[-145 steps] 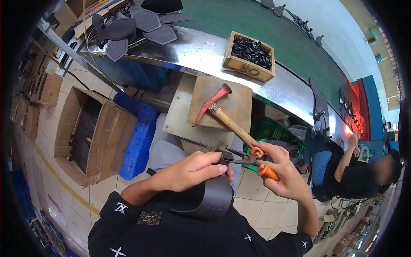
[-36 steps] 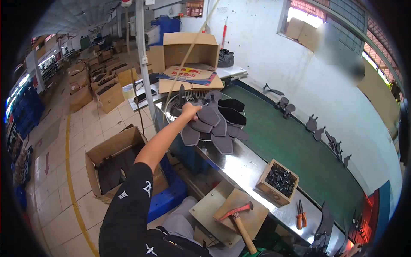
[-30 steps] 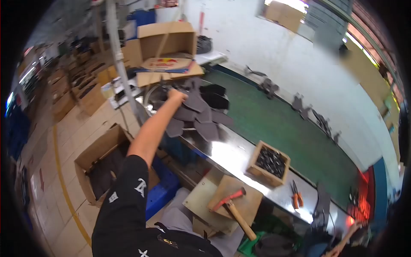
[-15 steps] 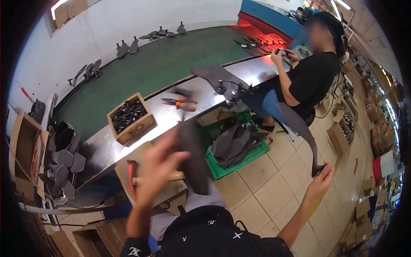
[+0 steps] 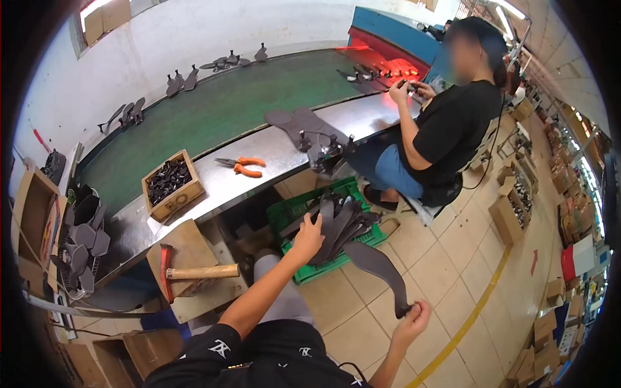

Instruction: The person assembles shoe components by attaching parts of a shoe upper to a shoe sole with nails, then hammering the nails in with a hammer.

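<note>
My right hand (image 5: 414, 318) pinches the narrow end of a dark grey shoe-sole-shaped piece (image 5: 381, 266), whose broad end points toward the crate. My left hand (image 5: 308, 240) is over the near left side of a green plastic crate (image 5: 299, 277), fingers apart, beside the dark grey sole pieces (image 5: 336, 226) heaped in it. Whether its fingertips touch them is hard to tell. To the left, a hammer (image 5: 204, 271) with a red head and wooden handle lies on a board (image 5: 194, 309).
Orange-handled pliers (image 5: 249, 169) and a wooden box (image 5: 187, 196) of small black parts sit on the metal ledge. Behind runs a green belt (image 5: 213, 107) with sole pieces along its far edge. A co-worker (image 5: 459, 123) sits at the right. A basket (image 5: 81, 249) of grey pieces stands left.
My left hand has moved right and down to the crate, with the blurred dark piece no longer near my lap. My right hand has come left and lower, still holding its sole piece.
</note>
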`<control>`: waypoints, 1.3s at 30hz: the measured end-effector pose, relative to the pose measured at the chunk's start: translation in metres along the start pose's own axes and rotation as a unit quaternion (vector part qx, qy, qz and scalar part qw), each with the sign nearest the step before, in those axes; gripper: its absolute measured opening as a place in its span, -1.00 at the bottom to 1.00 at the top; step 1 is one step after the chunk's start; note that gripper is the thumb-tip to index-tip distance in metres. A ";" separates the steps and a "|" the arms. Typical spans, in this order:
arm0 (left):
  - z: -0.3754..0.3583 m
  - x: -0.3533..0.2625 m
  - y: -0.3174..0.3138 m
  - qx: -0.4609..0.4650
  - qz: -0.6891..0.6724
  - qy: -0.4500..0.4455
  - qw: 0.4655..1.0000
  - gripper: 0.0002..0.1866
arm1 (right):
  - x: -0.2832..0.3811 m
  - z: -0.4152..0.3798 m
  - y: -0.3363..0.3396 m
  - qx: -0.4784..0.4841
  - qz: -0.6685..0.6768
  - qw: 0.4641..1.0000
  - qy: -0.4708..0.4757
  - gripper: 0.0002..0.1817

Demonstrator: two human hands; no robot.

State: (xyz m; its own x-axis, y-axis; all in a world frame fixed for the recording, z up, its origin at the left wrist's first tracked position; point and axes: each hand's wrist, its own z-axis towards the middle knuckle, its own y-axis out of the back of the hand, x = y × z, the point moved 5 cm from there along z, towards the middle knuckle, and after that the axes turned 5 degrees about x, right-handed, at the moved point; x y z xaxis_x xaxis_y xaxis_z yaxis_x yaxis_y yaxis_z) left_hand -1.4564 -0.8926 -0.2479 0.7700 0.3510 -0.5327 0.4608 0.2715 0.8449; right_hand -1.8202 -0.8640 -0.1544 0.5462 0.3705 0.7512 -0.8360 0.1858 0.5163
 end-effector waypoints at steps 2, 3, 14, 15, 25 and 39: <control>-0.019 0.001 0.035 -0.046 -0.120 -0.086 0.988 -0.42 | 0.034 0.015 -0.029 0.057 0.009 0.996 0.061 -0.86; -0.030 0.000 0.061 -0.071 -0.179 -0.131 0.973 -0.46 | 0.055 0.022 -0.042 0.092 0.007 0.991 0.097 -0.80; -0.184 0.023 0.171 0.106 -0.674 0.115 0.721 -0.31 | 0.169 0.049 -0.258 0.324 0.262 0.906 0.070 -0.70; -0.194 0.034 0.170 0.075 -0.672 0.126 0.726 -0.33 | 0.120 0.059 -0.289 0.215 0.133 0.965 0.067 -0.60; -0.244 0.058 0.182 0.007 -0.669 0.150 0.728 -0.48 | 0.027 0.056 -0.325 0.301 0.147 0.942 0.000 -0.61; -0.187 -0.024 0.331 -0.009 -0.550 -0.049 0.834 -0.43 | 0.287 -0.020 -0.071 0.464 0.408 0.786 -0.004 -0.53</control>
State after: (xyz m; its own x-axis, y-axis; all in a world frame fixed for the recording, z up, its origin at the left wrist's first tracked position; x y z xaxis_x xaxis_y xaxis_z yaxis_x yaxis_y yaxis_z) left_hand -1.4046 -0.6430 0.0357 -0.0814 -0.1935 -0.9777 0.9060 0.3944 -0.1535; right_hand -1.6054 -0.7525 0.0162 -0.1486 0.0155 0.9888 -0.5122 -0.8565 -0.0636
